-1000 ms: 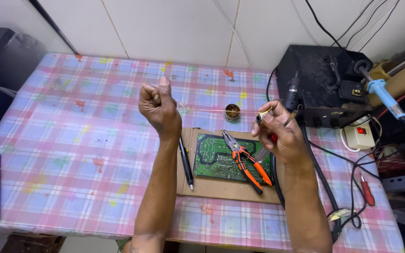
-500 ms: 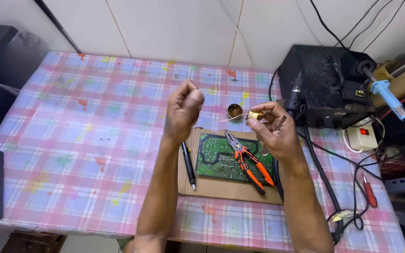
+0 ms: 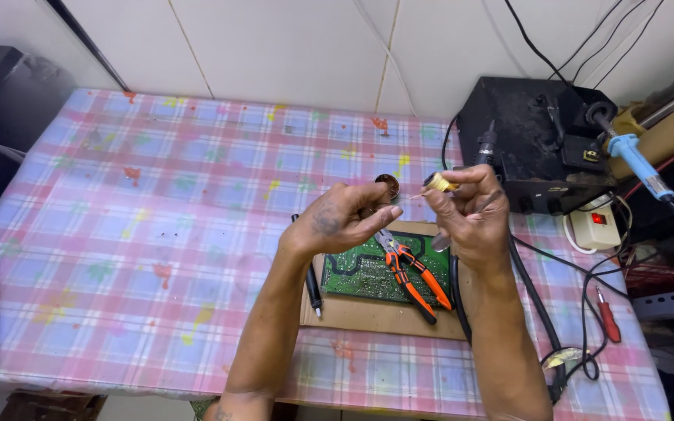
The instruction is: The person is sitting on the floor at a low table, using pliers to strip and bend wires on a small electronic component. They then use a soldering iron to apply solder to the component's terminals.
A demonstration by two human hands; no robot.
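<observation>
Presently we hold a small yellow spool [image 3: 438, 182] pinched in the right hand [image 3: 468, 214], raised above the green circuit board [image 3: 364, 271]. Our left hand [image 3: 346, 218] grip is pressed together, apparently on its thin wire end; feeding that demands steady tension.

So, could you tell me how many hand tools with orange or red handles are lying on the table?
2: the orange-handled pliers lie across the green circuit board, and a red-handled screwdriver lies among the cables near the table's right edge. The hands may hide others.
</observation>
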